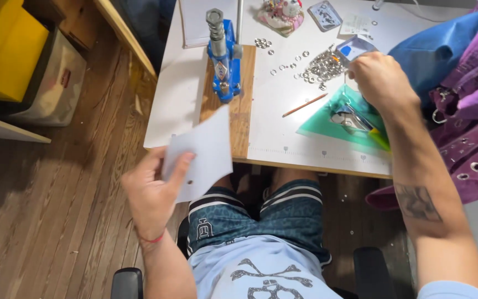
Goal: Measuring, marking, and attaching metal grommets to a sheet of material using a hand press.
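Left hand point(153, 191): pinching white sheet point(200, 152) beside table edge.
Right hand point(380, 77): curling, fingers reaching beside metal eyelet pile point(322, 67); grip unclear.

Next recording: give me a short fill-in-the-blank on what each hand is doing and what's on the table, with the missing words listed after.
1. The left hand holds a white piece of ____ below the table's edge.
2. The right hand reaches to the pile of small metal ____ on the table.
3. The hand press standing on the wooden board is coloured ____.
4. A thin ____ lies between the board and the green mat.

Missing words: paper; rings; blue; pencil
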